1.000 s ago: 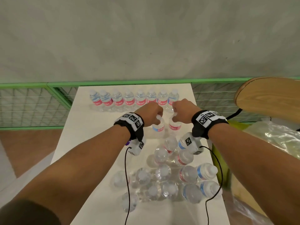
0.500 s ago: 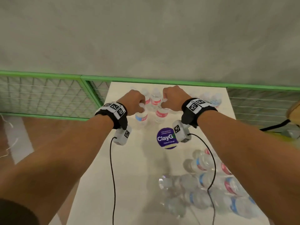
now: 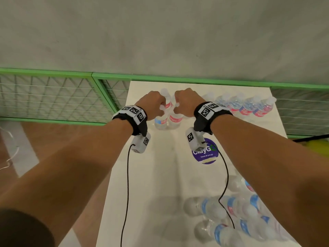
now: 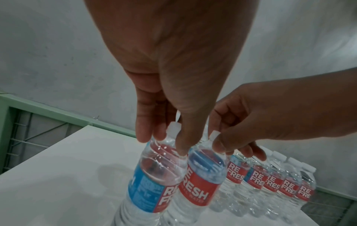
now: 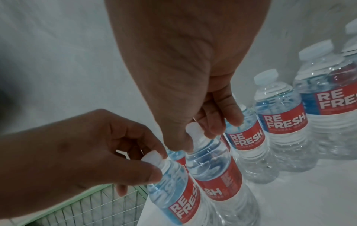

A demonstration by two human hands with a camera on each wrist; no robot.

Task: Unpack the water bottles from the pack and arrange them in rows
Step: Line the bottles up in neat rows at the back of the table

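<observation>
Here, a white table (image 3: 160, 184) runs toward a grey wall (image 3: 160, 32), with green-framed wire mesh panels (image 3: 53, 97) along its far and left sides. At its near right corner, a pack of water bottles (image 3: 240, 220) lies in loose clear wrap; its bottles are too blurred to count. A round purple sticker (image 3: 207, 155) sits on the tabletop just beyond it. Along the far edge, a row of bottles (image 3: 245, 106) stands upright with red and blue "REFRESH" labels, the right part of the row showing at least 5. At the left end of that row are the 2 held bottles, side by side and touching. The left hand (image 3: 153, 106) pinches the white cap of the left bottle (image 4: 154, 175) between thumb and fingers. The right hand (image 3: 185, 102) is clamped the same way on the cap of the right bottle (image 5: 214, 168). Both bottles lean slightly; whether their bases rest on the table I cannot tell. Each wrist wears a black strap with printed markers and a small white camera unit on a black cable.
</observation>
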